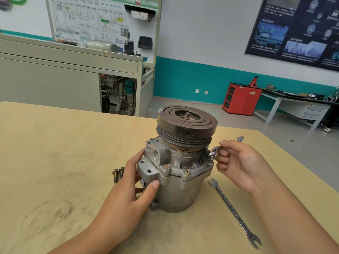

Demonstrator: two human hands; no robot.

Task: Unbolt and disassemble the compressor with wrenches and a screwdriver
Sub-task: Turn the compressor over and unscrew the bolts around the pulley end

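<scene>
A: Where's the grey cast-metal compressor point(179, 180) with dark grooved pulley?
B: Upright on the tan wooden table point(55, 143); left hand point(128, 195) clasps its left side.
A: Right hand point(236, 165)?
B: Curled round a small shiny steel wrench point(213, 152) at its right flange.

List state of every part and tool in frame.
Compressor: upright on table, pulley on top.
Left hand: holds compressor steady.
Right hand: grips small wrench.
Small wrench: head against compressor's right side.
Long wrench: flat on table, untouched.
Two loose bolts: lying on table, left of compressor.
Two front flange bolts: seated.
</scene>
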